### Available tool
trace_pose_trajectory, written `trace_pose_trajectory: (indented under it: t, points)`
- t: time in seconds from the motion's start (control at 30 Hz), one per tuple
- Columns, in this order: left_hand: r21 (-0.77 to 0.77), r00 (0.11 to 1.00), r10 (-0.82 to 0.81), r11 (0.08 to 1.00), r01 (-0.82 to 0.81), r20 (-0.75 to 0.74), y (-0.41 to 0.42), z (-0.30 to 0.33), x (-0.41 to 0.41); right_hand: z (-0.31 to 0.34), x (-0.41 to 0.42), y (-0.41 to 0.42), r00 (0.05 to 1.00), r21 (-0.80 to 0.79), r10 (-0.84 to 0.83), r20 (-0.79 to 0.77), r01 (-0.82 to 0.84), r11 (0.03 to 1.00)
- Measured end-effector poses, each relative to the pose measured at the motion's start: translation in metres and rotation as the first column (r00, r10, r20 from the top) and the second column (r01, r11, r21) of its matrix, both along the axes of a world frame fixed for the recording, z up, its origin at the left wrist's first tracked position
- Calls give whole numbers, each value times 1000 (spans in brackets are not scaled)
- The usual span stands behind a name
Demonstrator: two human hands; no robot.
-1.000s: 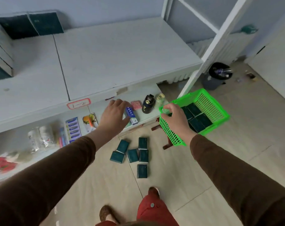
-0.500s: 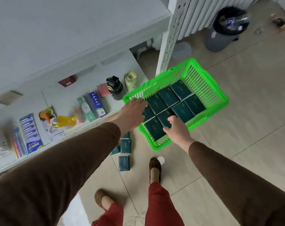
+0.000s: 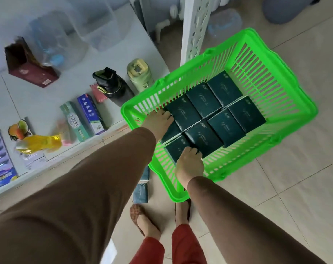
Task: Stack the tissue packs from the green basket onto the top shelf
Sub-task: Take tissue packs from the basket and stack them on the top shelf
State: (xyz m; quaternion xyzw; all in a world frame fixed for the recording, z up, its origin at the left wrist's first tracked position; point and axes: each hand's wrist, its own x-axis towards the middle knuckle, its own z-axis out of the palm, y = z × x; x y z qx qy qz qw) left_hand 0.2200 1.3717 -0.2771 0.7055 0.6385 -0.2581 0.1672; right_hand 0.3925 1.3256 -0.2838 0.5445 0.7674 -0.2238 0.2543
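Closer now than half a second ago, both reaching deeper into green basket [image 3: 287, 86] on floor. Left hand [image 3: 158, 121] and right hand [image 3: 189, 162] curled over near-corner tissue packs [image 3: 215, 113], presumably to lift several together. Fingertips hidden; firmness of grip unclear. Top shelf out of view.

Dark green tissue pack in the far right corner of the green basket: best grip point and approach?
Likely from above, pinching its two short edges. The dark green tissue pack lies flat, label up, long side against a neighbouring pack. The green plastic basket has tall slatted walls that block a sideways approach, and the bare floor beside the pack leaves finger room. Both hands are busy at the near packs.
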Motion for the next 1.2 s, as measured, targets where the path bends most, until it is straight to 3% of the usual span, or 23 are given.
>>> trace_pose_trajectory:
  t: [0.13, 0.27, 0.4, 0.47, 0.53, 0.67, 0.8, 0.9, 1.0, 1.2]
  points:
    - [74, 999, 13, 997, -10, -48, 2, -12, 1, -13, -2, 7, 999, 0, 1, 47, -1, 1000]
    - [142, 984, -97, 983, 118, -148, 8, -11, 5, -14, 3, 19, 993, -30, -24, 112, 27, 999]
    - [161, 971, -165, 968, 193, -171, 11, 20, 1, 14, 16, 28, 997, -48, -71, 40, 72, 996]
    - [184, 995, -70, 979, 83, -75, 5, 47, -6, 42, 24, 37, 983, -103, -166, -73, 159, 982]
    - [221, 991, 116, 967, -129, 70, -7, 88, -13, 80, 34, 48, 937, -170, -258, -235, 221, 960]
    - [273, 848, 390, 825, -495, 359, -55, 198, -36, 184, 45, 63, 796, -180, -228, -561, 151, 972]
    - [300, 652, 513, 608, -735, 559, -132, 316, -68, 301, 12, 60, 634, -193, -126, -763, -38, 980]
    - [362, 592, 557, 475, -802, 583, -189, 393, -107, 374, -40, 54, 518, -170, -89, -851, -111, 979]
    - [442, 589, 558, 389, -808, 585, -239, 456, -160, 432, -113, 40, 432, -130, -46, -901, -168, 977]
    - [562, 561, 631, 229, -795, 536, -321, 519, -300, 484, -280, -5, 306, -88, 13, -952, -316, 945]
